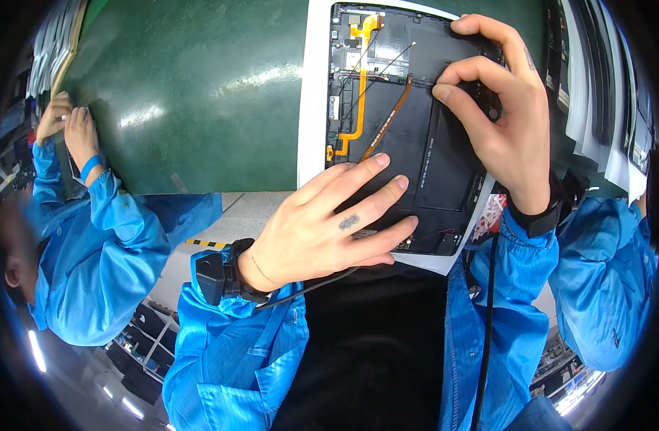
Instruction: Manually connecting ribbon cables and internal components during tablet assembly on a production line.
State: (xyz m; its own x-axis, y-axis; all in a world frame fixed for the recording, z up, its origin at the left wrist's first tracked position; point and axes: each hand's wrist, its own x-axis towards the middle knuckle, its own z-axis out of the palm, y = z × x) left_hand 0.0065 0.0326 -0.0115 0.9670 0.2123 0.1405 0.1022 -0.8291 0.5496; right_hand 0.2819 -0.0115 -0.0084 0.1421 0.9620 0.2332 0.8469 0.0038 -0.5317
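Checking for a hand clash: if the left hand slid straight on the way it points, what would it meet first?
The left hand would probably meet the right hand first, across the black device; their relative heights are hard to judge.

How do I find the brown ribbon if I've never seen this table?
On the green table, find the black open device lying on a white sheet. The brown ribbon slopes from near the device's middle down toward the left hand. Unlike the bright orange ribbon on its left, it is darker and slanted.
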